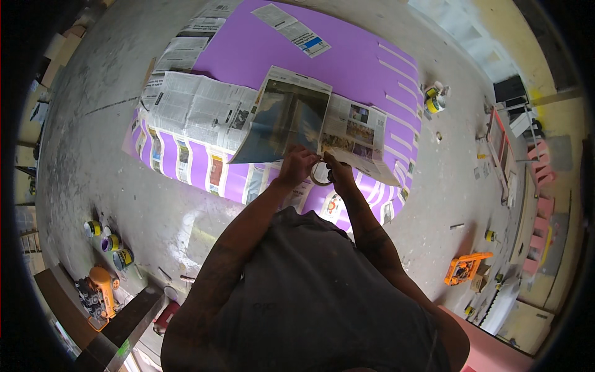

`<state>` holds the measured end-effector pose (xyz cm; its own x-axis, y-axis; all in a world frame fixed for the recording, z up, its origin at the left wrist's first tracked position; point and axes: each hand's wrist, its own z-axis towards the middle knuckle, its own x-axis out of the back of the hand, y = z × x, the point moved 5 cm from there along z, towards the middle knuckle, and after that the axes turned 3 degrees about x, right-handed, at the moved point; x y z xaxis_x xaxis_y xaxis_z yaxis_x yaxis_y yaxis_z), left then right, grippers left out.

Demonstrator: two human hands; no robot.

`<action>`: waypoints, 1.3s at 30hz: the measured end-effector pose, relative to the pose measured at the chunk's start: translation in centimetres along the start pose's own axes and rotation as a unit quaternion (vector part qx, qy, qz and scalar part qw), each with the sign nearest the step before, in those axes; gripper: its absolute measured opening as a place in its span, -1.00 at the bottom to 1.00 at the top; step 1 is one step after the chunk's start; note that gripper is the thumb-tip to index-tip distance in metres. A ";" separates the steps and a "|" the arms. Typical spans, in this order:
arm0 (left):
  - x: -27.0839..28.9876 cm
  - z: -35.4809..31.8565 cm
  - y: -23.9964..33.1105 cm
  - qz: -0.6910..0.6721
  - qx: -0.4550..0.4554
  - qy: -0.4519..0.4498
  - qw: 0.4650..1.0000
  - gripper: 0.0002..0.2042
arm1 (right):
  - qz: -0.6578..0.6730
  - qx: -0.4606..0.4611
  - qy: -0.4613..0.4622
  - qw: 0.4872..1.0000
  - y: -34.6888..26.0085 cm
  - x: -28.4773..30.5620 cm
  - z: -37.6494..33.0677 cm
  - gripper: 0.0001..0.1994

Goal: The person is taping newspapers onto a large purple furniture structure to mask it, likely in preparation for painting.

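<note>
Beige tape roll (320, 174) sits between both hands, just off the near edge of the purple panel (347, 59). Right hand (339, 172) grips the roll, fingers curled round its rim. Left hand (296, 165) is pinched narrow at the roll's left side, seemingly on the free end of the tape; the tape strip itself is too thin to make out. Both hands closed, held together, above the panel's near edge.

Right above the hands a newspaper sheet (288, 115) is lifted and tilted, its lower corner near the left fingers. More newspaper sheets (195, 108) lie flat on the panel's left part and one more toward the right (359, 130). Pale tape strips (396, 93) run in rows along the panel's right edge, and narrow paper strips line the near-left edge.

Doing this step well, as I judge it: keep the roll steady in the right hand, draw the tape out straight with the left, don't let it fold on itself, press it half on paper and half on panel.

Further out on the concrete floor (105, 142): small paint cans (111, 242) near-left, an orange power tool (99, 291) beyond them, cans (434, 99) off the panel's right edge, an orange tool (465, 266) near-right.
</note>
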<state>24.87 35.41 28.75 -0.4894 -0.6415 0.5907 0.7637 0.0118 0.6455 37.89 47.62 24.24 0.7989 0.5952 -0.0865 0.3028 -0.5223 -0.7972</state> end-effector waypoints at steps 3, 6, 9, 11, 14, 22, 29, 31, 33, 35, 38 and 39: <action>-0.3 -0.2 0.1 0.001 0.017 -0.001 1.000 -0.85 | -0.042 0.020 -0.012 0.999 -0.8 -0.4 -0.4 -0.61; -0.6 -0.1 0.2 0.016 0.019 -0.006 1.000 -0.90 | -0.091 0.044 -0.032 0.994 -1.4 -0.7 -0.5 -0.67; -0.5 0.2 0.1 0.036 0.031 0.001 0.999 -0.92 | -0.085 0.042 -0.057 0.994 -1.3 -0.9 -0.5 -0.72; -0.3 0.4 0.0 0.017 0.038 0.008 0.999 -0.92 | -0.066 0.036 -0.069 0.995 -1.0 -0.9 -0.5 -0.73; -0.2 0.7 -0.3 -0.012 0.060 0.023 0.998 -0.93 | -0.028 0.026 -0.078 0.996 -0.7 -0.8 -0.4 -0.71; -0.7 0.6 -1.8 -0.030 0.084 0.068 0.994 -0.96 | -0.099 0.015 -0.047 0.994 -0.4 0.3 -0.6 -0.67; -1.0 0.4 -3.1 -0.049 0.096 0.053 0.993 -0.92 | -0.013 -0.040 -0.035 0.999 -0.7 1.4 -0.4 -0.35; -0.9 0.4 -2.7 -0.048 0.086 0.060 0.993 -0.90 | 0.009 -0.040 0.019 0.999 -0.9 2.4 -0.1 -0.40; -0.8 0.5 -2.3 -0.043 0.068 0.032 0.996 -0.86 | 0.037 -0.010 0.095 0.995 -1.0 3.6 0.0 -0.56; -0.4 0.2 -2.1 -0.022 0.055 0.005 0.998 -0.85 | 0.088 0.000 0.096 0.992 -0.9 4.3 0.0 -0.66; 0.6 -1.0 -2.6 0.016 0.056 -0.024 0.998 -0.84 | 0.136 -0.009 0.082 0.987 -0.7 4.9 0.2 -0.71; 1.0 -1.5 -3.2 0.033 0.071 -0.029 0.997 -0.84 | 0.157 -0.018 0.083 0.984 -0.6 5.1 0.2 -0.72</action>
<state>22.51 33.58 26.59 -0.4661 -0.5902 0.6591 0.7306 0.1635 0.6630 41.68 51.12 24.14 0.9288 0.2956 -0.2236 0.0445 -0.6878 -0.7245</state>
